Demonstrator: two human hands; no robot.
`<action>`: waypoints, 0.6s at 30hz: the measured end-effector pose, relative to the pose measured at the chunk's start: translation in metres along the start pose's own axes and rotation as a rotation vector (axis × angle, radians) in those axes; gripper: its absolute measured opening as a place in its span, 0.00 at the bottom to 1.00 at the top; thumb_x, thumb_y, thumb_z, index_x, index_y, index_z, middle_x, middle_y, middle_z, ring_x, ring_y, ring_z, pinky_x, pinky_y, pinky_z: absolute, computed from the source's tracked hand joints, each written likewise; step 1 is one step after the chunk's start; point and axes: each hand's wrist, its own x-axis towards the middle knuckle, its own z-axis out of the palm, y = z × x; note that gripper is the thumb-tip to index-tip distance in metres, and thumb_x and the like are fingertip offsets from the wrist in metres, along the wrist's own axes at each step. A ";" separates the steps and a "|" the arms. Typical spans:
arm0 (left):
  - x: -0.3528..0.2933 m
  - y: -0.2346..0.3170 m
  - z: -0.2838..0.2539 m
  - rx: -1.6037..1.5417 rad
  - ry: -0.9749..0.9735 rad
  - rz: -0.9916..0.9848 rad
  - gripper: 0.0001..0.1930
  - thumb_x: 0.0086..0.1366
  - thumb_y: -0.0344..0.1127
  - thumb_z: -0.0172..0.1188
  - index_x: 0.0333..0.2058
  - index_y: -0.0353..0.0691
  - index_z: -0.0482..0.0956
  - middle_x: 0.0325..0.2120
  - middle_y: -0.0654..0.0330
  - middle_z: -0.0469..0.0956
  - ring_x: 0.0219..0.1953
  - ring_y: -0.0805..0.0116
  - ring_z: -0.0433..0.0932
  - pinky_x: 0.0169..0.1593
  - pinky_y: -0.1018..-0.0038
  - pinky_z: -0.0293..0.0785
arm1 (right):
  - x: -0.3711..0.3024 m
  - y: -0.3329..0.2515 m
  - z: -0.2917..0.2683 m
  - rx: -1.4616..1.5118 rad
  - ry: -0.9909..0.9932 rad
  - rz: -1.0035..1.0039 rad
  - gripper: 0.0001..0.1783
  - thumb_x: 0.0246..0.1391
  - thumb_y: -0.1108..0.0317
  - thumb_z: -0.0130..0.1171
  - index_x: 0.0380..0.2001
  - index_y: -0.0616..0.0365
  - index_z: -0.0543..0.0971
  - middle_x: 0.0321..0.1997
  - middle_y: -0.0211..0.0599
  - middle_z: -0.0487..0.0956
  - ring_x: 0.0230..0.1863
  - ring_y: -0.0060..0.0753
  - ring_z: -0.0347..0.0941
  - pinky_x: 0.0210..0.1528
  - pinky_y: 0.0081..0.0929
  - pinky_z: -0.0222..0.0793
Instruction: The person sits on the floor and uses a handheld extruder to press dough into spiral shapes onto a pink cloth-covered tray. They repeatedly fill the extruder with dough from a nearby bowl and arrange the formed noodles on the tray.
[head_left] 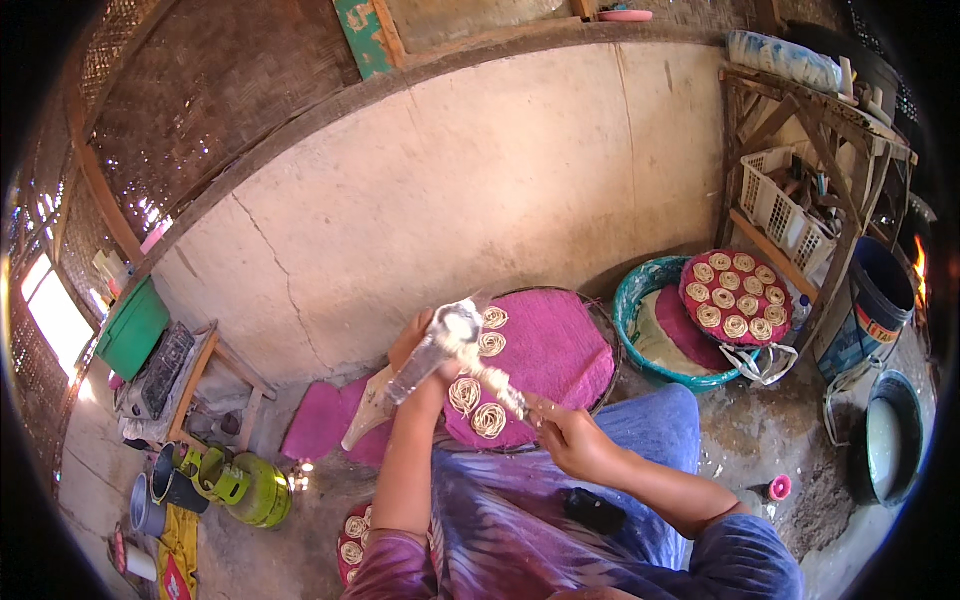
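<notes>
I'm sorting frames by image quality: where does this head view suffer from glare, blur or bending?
Head view: daylight blows out the window opening at the left; the clear piping bag shows bright glare and slight blur; the wall ledge bends into an arc from fisheye distortion; black vignette fills the corners; the pink round tray is sharp.

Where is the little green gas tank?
In the head view, the green gas tank lies on the floor at the lower left, on the person's left side, just below the wooden stool and beside a grey bucket.
</notes>
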 end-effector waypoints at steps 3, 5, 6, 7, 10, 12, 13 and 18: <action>0.004 -0.006 -0.013 0.173 0.024 0.212 0.15 0.55 0.40 0.65 0.38 0.41 0.76 0.36 0.56 0.79 0.39 0.55 0.79 0.42 0.63 0.76 | 0.007 0.030 -0.039 -0.135 0.081 -0.210 0.21 0.57 0.77 0.51 0.54 0.62 0.75 0.37 0.62 0.79 0.39 0.47 0.81 0.43 0.40 0.74; -0.003 -0.005 -0.025 0.189 0.159 0.275 0.14 0.56 0.41 0.64 0.36 0.40 0.74 0.34 0.57 0.78 0.37 0.56 0.78 0.40 0.64 0.75 | 0.018 0.063 -0.092 -0.481 0.351 0.019 0.17 0.56 0.71 0.51 0.48 0.63 0.78 0.34 0.59 0.81 0.36 0.61 0.80 0.41 0.46 0.76; -0.008 -0.004 -0.033 0.192 0.226 0.304 0.14 0.57 0.41 0.63 0.36 0.40 0.74 0.33 0.58 0.77 0.36 0.57 0.78 0.39 0.64 0.75 | 0.020 0.083 -0.122 -0.817 0.378 0.284 0.20 0.55 0.70 0.50 0.51 0.64 0.76 0.30 0.60 0.80 0.32 0.62 0.79 0.37 0.50 0.77; -0.013 -0.004 -0.043 0.196 0.294 0.327 0.14 0.57 0.41 0.63 0.35 0.40 0.73 0.32 0.58 0.77 0.35 0.58 0.78 0.37 0.64 0.75 | 0.019 0.103 -0.151 -0.927 0.310 0.430 0.22 0.55 0.70 0.50 0.53 0.64 0.75 0.34 0.61 0.80 0.34 0.60 0.79 0.37 0.50 0.76; -0.034 -0.015 -0.083 0.185 0.499 0.328 0.14 0.59 0.42 0.62 0.33 0.39 0.71 0.29 0.60 0.75 0.31 0.61 0.77 0.34 0.65 0.74 | 0.000 0.159 -0.188 -1.116 0.250 0.586 0.26 0.55 0.73 0.48 0.60 0.59 0.71 0.46 0.61 0.78 0.43 0.57 0.79 0.43 0.47 0.76; -0.055 -0.030 -0.113 0.148 0.622 0.386 0.14 0.61 0.42 0.61 0.35 0.39 0.70 0.31 0.59 0.74 0.32 0.62 0.76 0.33 0.66 0.75 | -0.018 0.179 -0.200 -1.382 0.224 0.352 0.25 0.59 0.69 0.47 0.60 0.60 0.71 0.58 0.58 0.72 0.48 0.54 0.78 0.49 0.40 0.74; -0.066 -0.040 -0.129 0.116 0.677 0.389 0.14 0.61 0.42 0.61 0.36 0.39 0.70 0.32 0.59 0.73 0.32 0.62 0.76 0.33 0.67 0.75 | -0.028 0.186 -0.193 -1.083 0.401 0.186 0.23 0.62 0.65 0.47 0.58 0.62 0.72 0.57 0.58 0.74 0.47 0.51 0.79 0.50 0.38 0.74; -0.111 -0.079 -0.198 -0.085 0.845 0.440 0.14 0.65 0.41 0.59 0.43 0.40 0.69 0.36 0.58 0.71 0.33 0.64 0.75 0.32 0.70 0.76 | -0.124 0.200 -0.166 0.513 0.693 0.644 0.48 0.63 0.29 0.33 0.45 0.68 0.81 0.40 0.46 0.83 0.38 0.39 0.80 0.44 0.32 0.75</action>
